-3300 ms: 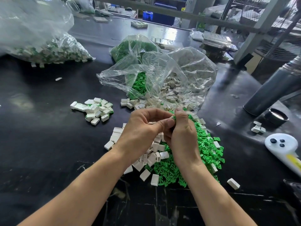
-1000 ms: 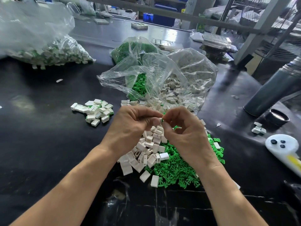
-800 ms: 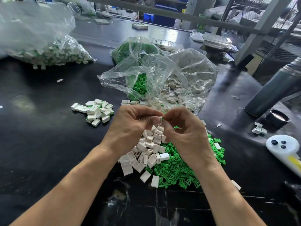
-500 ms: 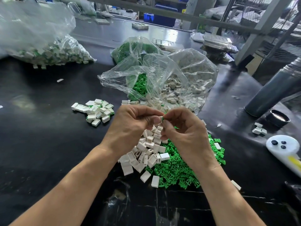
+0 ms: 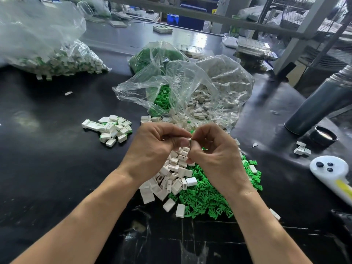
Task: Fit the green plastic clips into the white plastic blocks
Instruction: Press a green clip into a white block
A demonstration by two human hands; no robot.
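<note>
Pinching one white block [image 5: 189, 142] between our left hand [image 5: 154, 147] and right hand [image 5: 213, 153], both grips narrow, we judge most work remains: a small finished pile [image 5: 112, 130] against heaps of loose blocks [image 5: 171, 180] and green clips [image 5: 207, 197]. Bare desk [image 5: 47, 168] lies open leftward.

Both forearms reach fwd, left hand [image 5: 152, 147] & right hand [image 5: 215, 155] fingers curled, fingertips meeting.

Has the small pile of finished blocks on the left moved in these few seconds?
No. The finished pile lies at the same spot left of the clear bag.
</note>
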